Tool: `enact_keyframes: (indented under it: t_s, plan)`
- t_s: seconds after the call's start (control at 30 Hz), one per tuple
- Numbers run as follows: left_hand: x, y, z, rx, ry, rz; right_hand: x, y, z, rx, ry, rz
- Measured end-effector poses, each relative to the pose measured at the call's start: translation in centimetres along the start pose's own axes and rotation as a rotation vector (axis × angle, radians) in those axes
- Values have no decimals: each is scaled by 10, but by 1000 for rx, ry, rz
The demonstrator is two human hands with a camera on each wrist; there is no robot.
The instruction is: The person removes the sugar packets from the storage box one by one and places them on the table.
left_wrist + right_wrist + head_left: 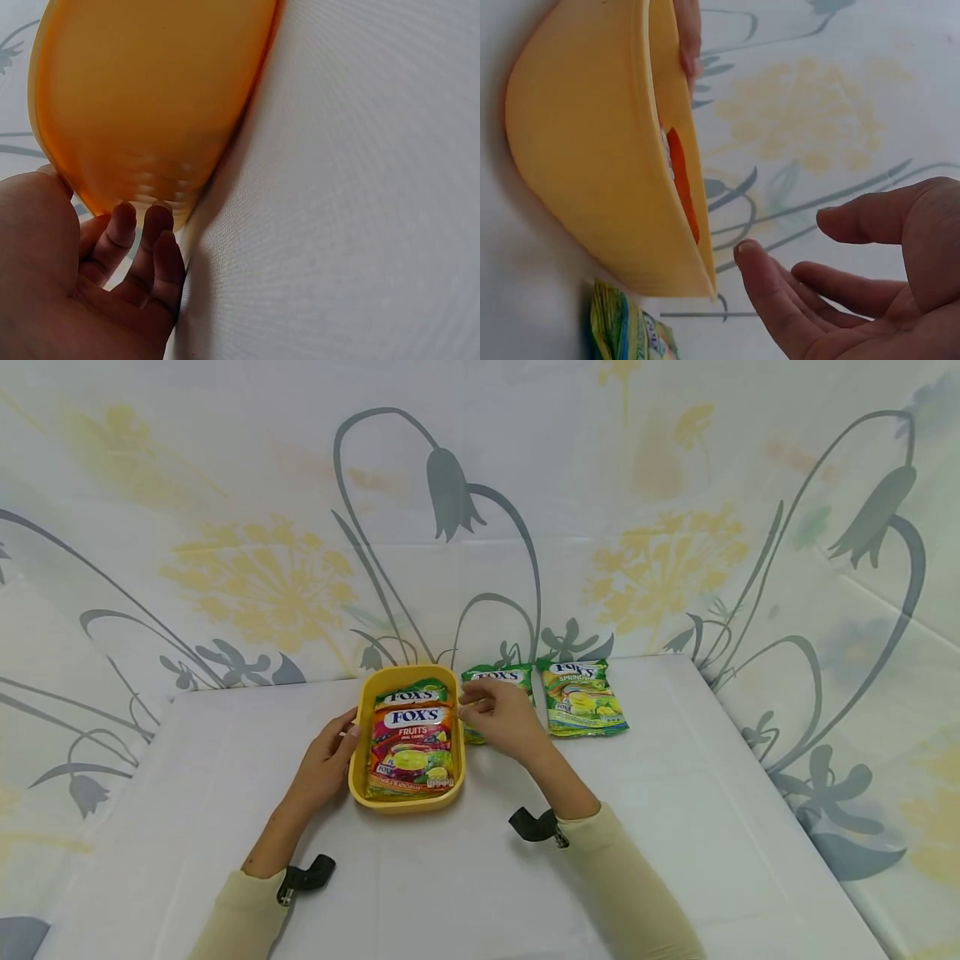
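Note:
A yellow plastic tub [407, 807] stands on the white table with bags of candy inside. On top lies a red-purple FOX'S Fruits candy bag [412, 752], overlapping a green FOX'S candy bag [415, 695] behind it. My left hand [324, 764] grips the tub's left side, thumb at the rim; in the left wrist view its bent fingers [158, 221] meet the outer wall. My right hand [501, 714] hovers by the tub's right rim. In the right wrist view its thumb [859, 219] and loosely bent fingers stand apart, holding nothing.
Right of the tub lies a green FOX'S bag [477, 673], partly hidden behind my right hand. Beside it lies a green-yellow FOX'S Spring candy bag [583, 700]. Flower-patterned cloth [660, 468] hangs behind the white table [450, 885].

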State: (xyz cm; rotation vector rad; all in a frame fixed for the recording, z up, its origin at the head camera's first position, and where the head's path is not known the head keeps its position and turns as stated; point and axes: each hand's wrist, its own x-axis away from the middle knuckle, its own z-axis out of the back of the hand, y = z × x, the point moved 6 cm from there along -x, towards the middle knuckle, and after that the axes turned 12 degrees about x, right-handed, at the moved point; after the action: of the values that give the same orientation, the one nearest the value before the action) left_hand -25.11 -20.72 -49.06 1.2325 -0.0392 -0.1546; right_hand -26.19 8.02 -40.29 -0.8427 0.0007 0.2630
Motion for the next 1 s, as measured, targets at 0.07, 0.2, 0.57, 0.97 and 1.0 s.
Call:
enact_keyframes:
  t_s: [0.07, 0.2, 0.57, 0.97, 1.0]
  plan:
    - [1, 2, 0, -4, 1, 0, 1, -5, -5, 19, -22, -4]
    - [1, 2, 0, -6, 2, 0, 2, -14, -16, 48, -89, -23]
    - [0, 2, 0, -3, -1, -2, 14, -38, -47, 111, -315, -56]
    - [0, 1, 0, 5, -3, -6, 18, -40, -75, 45, -322, -139]
    - [0, 1, 0, 3, -3, -6, 18, -40, -76, 45, -316, -144]
